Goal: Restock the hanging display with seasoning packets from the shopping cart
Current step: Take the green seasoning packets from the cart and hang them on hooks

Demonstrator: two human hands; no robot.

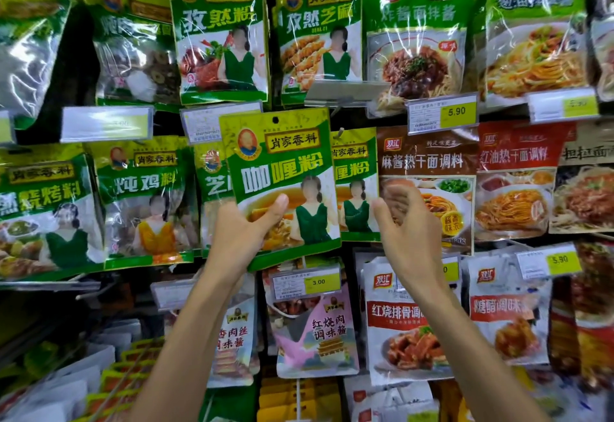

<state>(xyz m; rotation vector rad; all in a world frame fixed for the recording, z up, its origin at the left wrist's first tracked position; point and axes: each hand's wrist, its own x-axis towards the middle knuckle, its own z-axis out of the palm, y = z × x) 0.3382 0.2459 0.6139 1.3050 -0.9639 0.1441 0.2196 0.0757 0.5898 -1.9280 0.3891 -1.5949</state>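
The left hand (244, 232) grips a green and yellow curry powder packet (282, 185) by its lower left corner, thumb pressed across the front and the other fingers hidden behind it, so the packet stands upright and slightly tilted in front of the hanging display (332, 112). The punched hole at the top of this packet sits just below the white price tag (202, 122) of the row above; whether a hook passes through the hole cannot be told from here. Directly behind the held packet and just to its right hangs a matching curry powder packet (357, 185), partly covered by it. The right hand (407, 225) is empty, raised just right of the held packet with thumb and fingers loosely curled and spread apart, its fingers in front of a brown sesame noodle sauce packet (428, 169). Above the held packet hang a cumin powder packet (219, 33) and a cumin sesame packet (319, 33). To the left of the held packet is a stewed chicken seasoning packet (146, 195). Below it a yellow 3.00 price label (319, 282) sits over a pink braised pork sauce packet (319, 332), and right of that hangs a white and red braised rib seasoning packet (398, 322).
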